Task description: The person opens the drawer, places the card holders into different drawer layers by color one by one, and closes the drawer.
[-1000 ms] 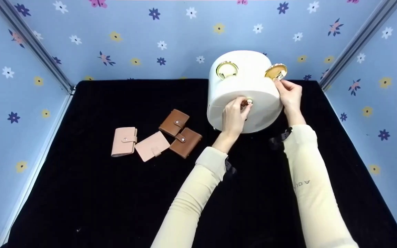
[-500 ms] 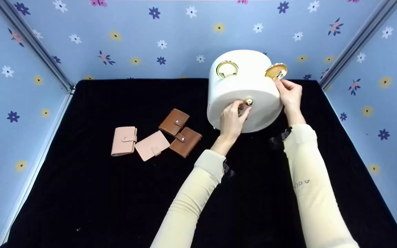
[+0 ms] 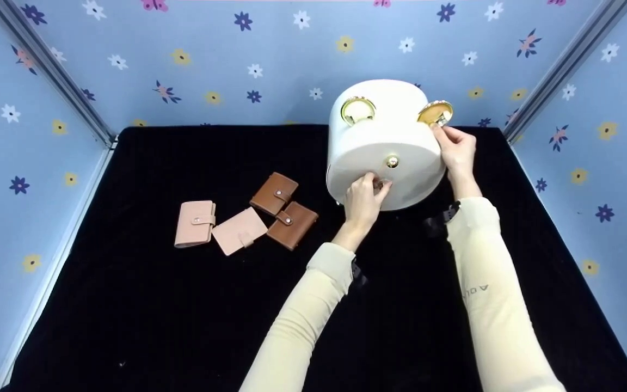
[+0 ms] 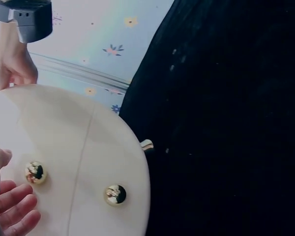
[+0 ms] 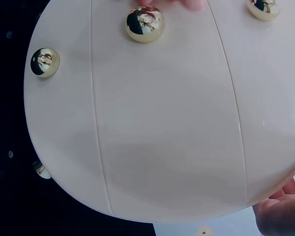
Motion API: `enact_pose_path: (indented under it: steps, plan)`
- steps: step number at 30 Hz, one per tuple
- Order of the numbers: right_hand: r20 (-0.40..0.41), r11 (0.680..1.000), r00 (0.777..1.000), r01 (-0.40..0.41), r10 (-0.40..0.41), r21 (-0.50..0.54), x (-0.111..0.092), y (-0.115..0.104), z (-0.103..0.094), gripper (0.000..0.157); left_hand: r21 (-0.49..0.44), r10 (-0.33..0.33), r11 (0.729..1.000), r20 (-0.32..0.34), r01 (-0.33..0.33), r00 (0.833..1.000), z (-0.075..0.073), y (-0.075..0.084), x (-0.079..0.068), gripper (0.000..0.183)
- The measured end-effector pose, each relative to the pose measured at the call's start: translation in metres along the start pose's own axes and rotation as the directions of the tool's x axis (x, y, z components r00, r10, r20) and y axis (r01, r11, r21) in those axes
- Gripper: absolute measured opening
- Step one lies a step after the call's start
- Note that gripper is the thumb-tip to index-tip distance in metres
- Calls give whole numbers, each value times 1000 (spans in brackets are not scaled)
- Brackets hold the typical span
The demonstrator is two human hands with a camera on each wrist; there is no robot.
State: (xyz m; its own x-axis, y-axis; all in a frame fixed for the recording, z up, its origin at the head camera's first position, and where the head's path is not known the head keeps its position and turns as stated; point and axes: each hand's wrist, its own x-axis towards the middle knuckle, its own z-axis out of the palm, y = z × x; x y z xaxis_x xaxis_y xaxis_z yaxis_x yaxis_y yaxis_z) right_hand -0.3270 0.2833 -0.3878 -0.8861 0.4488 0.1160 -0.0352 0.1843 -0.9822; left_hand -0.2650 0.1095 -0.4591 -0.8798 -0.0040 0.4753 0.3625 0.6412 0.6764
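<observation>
A white rounded drawer box (image 3: 409,177) with round gold knobs stands at the right in the head view. Two gold ear-shaped pieces rise from its top. My left hand (image 3: 361,202) is at its front, just below the upper gold knob (image 3: 392,161). The left wrist view shows its thumb and fingers apart beside the middle knob (image 4: 35,173), holding nothing. At the box's top right, my right hand (image 3: 458,152) pinches the base of the right gold ear (image 3: 436,112) with curled fingers. Drawer seams cross the front, and the drawers look closed.
Left of the box lie two brown snap wallets (image 3: 274,194) and two pink ones (image 3: 196,223) on the black cloth (image 3: 183,316). A blue flowered wall (image 3: 210,54) stands close behind the box.
My left hand has come off the upper gold knob and moved down and slightly left along the box front. The right hand and the box have stayed in place.
</observation>
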Motion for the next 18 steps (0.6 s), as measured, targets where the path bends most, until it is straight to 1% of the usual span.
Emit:
enact_pose_path:
  steps: [5,10,14,18]
  plan:
    - [-3,1000,1000,-4,4,5,0,0,0,26,55,-40,998,24,39,999,6,-4,-3,27]
    - [-11,1000,1000,5,-5,-11,0,1,0,25,100,-75,993,70,68,995,9,-7,-4,31]
    - [-8,1000,1000,3,-3,-2,0,0,0,24,104,-102,990,103,92,989,11,-6,-4,34]
    - [-6,1000,1000,8,-8,4,0,0,0,23,103,-115,989,112,103,987,14,-5,-5,35]
